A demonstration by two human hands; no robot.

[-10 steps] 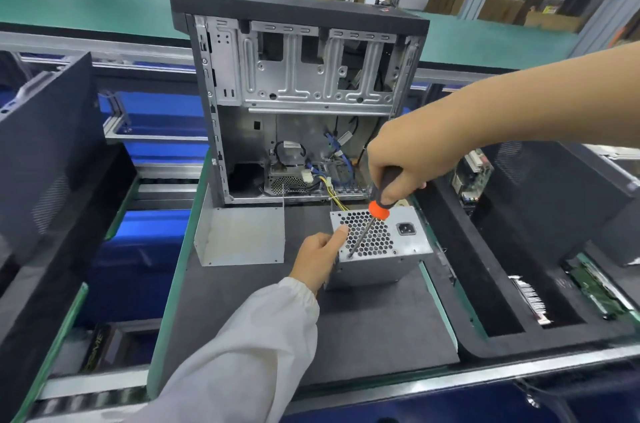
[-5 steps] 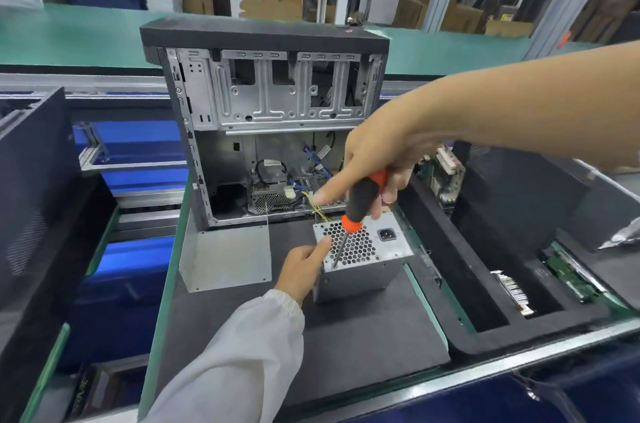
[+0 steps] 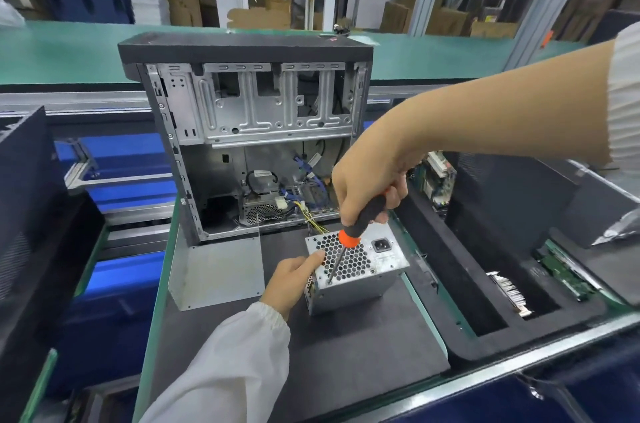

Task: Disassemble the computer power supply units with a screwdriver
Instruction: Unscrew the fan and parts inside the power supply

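A silver power supply unit [image 3: 377, 270] stands on the black mat [image 3: 346, 346], its perforated fan grille and power socket facing up. My left hand [image 3: 292, 280] grips its left side, thumb on the top edge. My right hand [image 3: 367, 187] grips the black and orange handle of a screwdriver [image 3: 349, 235]. The shaft slants down and the tip sits on the unit's top face at its near-left corner. Yellow wires run from the unit back into an open computer case [image 3: 249, 132] standing behind it.
A loose metal side panel [image 3: 214, 273] lies on the mat left of the unit. A black foam tray [image 3: 460, 301] on the right holds circuit boards [image 3: 564, 273]. Dark case panels [image 3: 24, 215] stand at far left, blue bins [image 3: 114, 284] below, a green conveyor [image 3: 52, 52] behind.
The screwdriver handle has swung a little to the right and more upright, its tip staying at the unit's near-left corner. My left hand keeps its hold on the unit.
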